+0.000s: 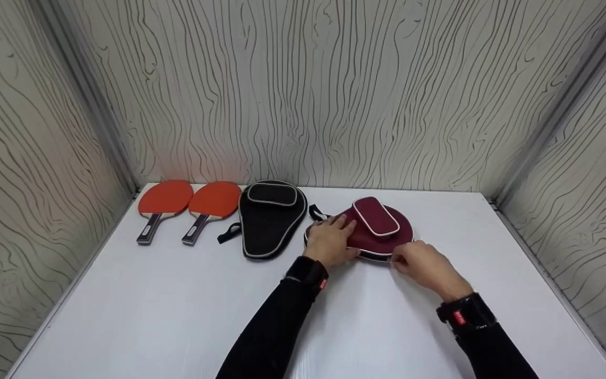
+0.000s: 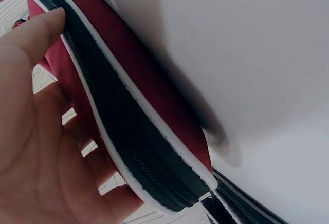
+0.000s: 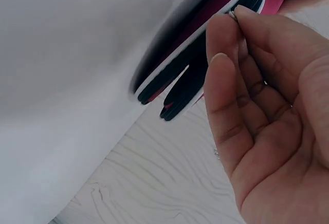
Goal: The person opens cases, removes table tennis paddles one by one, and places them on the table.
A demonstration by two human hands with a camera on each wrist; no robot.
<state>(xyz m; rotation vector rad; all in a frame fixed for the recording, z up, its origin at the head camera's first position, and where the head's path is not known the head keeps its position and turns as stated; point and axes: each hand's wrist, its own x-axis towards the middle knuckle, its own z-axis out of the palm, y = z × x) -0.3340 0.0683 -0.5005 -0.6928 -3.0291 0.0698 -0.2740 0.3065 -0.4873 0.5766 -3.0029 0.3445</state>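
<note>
A maroon table tennis paddle case (image 1: 402,220) with white piping lies on the white table. My left hand (image 1: 329,243) rests on its narrow end, fingers spread over the top. In the left wrist view the left thumb (image 2: 50,26) presses the black zippered side, whose teeth are closed there. At the front edge my right hand (image 1: 425,266) pinches the small metal zipper pull (image 3: 233,15) between thumb and forefinger. Past those fingers, the right wrist view shows the zipper parted, with a gap between its two black tapes. What lies inside the case is hidden.
Left of the maroon case lies a black paddle case (image 1: 269,226) with a wrist loop (image 1: 229,232). Farther left are two red paddles, one at the outer side (image 1: 166,199) and one nearer (image 1: 215,200). Wood-grain panels (image 1: 303,95) enclose the white table (image 1: 177,305) at back and sides.
</note>
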